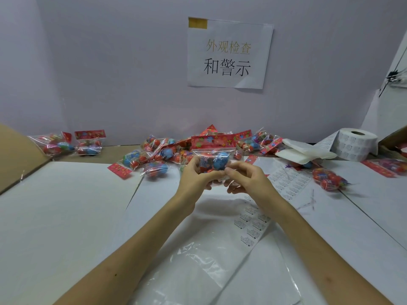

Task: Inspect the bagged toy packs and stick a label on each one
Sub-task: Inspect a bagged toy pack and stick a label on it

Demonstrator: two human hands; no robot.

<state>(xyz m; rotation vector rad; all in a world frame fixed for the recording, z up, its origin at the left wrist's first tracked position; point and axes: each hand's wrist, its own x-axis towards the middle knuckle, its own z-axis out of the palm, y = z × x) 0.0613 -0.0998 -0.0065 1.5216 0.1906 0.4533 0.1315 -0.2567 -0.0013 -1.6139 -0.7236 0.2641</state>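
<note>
Clear plastic film is spread below the red-topped clear toy pack, gripped by left hand and right hand; label creasing is risked if it slips.

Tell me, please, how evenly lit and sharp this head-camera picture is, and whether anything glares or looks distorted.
Head view: soft, even light, only a faint shadow under the held toy pack; glare streaks on the clear plastic sheet; the pack and the label strip print look slightly soft; wide-angle distortion skews the wall sign.

Bright, even light, seemingly from overhead, faint soft shadows, wide-angle bending at edges
</note>
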